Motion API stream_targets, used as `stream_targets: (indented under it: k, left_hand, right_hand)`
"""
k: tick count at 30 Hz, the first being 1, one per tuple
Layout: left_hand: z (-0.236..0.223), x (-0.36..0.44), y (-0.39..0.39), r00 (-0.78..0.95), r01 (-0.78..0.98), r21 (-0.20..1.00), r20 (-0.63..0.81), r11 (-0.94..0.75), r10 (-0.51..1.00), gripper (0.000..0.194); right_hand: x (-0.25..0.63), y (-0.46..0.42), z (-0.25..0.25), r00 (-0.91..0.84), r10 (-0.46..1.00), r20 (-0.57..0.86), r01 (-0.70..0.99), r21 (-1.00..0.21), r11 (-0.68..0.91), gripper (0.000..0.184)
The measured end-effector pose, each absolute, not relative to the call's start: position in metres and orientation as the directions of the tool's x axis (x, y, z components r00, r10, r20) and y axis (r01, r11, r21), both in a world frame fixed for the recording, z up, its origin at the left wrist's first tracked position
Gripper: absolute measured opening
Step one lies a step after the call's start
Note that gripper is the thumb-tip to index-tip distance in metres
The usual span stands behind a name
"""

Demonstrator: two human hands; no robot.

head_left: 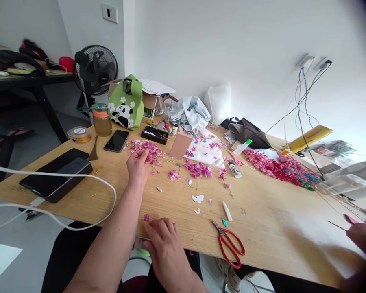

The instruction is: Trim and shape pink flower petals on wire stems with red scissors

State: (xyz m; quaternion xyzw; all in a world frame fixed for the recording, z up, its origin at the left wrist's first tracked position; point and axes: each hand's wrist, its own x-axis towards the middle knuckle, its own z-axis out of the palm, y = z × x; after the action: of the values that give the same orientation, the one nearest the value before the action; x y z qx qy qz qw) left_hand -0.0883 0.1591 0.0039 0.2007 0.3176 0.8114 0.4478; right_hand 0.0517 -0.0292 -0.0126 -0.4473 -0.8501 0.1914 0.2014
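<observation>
In the head view, the left hand (137, 166) has thumb and forefinger together at the heap of loose magenta petals (149, 149); what they grip seems hidden. Nearer than the heap, the right hand (166, 244) lies at the table edge beside a single magenta petal (146, 217), its pinch unclear. Left of the heap lies a black smartphone (116, 141); behind it, a black plastic tray (155, 134); nearer and rightward, red-handled metal scissors (228, 243).
</observation>
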Motion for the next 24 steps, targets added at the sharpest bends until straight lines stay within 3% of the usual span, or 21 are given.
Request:
stream_targets:
  k: [4,10,15,19,21,24]
  left_hand:
    - [0.003,-0.087,0.159,-0.505,-0.608,0.692,0.042,-0.39,0.862,0.025]
    - [0.007,-0.087,0.157,-0.478,-0.616,0.691,0.055,-0.379,0.877,0.024]
    - [0.007,-0.088,0.157,-0.469,-0.62,0.688,0.061,-0.378,0.881,0.023]
    - [0.006,-0.087,0.159,-0.449,-0.637,0.689,0.031,-0.345,0.893,0.024]
    - [0.006,-0.085,0.158,-0.437,-0.643,0.69,0.023,-0.33,0.899,0.025]
    - [0.007,-0.081,0.157,-0.416,-0.64,0.698,0.036,-0.321,0.909,0.025]
  right_hand:
    - [0.04,-0.025,-0.022,-0.519,0.84,0.159,0.731,-0.426,0.533,0.049]
    - [0.012,0.011,-0.018,-0.49,0.856,0.168,0.784,-0.345,0.516,0.039]
    - [0.024,0.025,-0.005,-0.417,0.87,0.262,0.814,-0.318,0.486,0.043]
    - [0.095,0.001,0.001,-0.206,0.934,0.291,0.847,-0.425,0.319,0.021]
    - [0.133,-0.015,-0.001,-0.073,0.948,0.308,0.891,-0.406,0.201,0.021]
    - [0.168,-0.033,-0.008,-0.007,0.943,0.332,0.921,-0.366,0.136,0.024]
